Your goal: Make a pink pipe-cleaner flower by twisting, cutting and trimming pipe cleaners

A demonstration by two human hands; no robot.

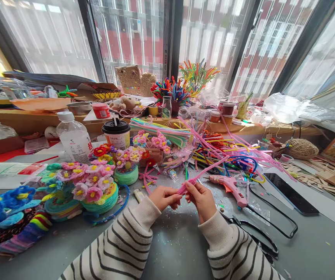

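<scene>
Pinched between the fingertips of my left hand [163,197] and my right hand [201,199] is a pink pipe cleaner [211,168]. It looks folded or twisted between the hands, and one long end sticks out up and to the right. My fingers partly hide the gathered part. A pink glue gun [229,188] lies just right of my right hand. Black-handled scissors [255,233] rest beside my right sleeve. Several pink pipe-cleaner pieces [148,177] lie on the table behind my left hand.
Pipe-cleaner flower pots [100,200] stand at left, near a bottle [74,140] and a lidded cup [116,136]. Loose pipe cleaners [222,151] pile up behind my hands. A phone [291,194], twine [301,148] and wooden sticks [316,181] lie at right. The glue gun's black cord [275,226] loops there.
</scene>
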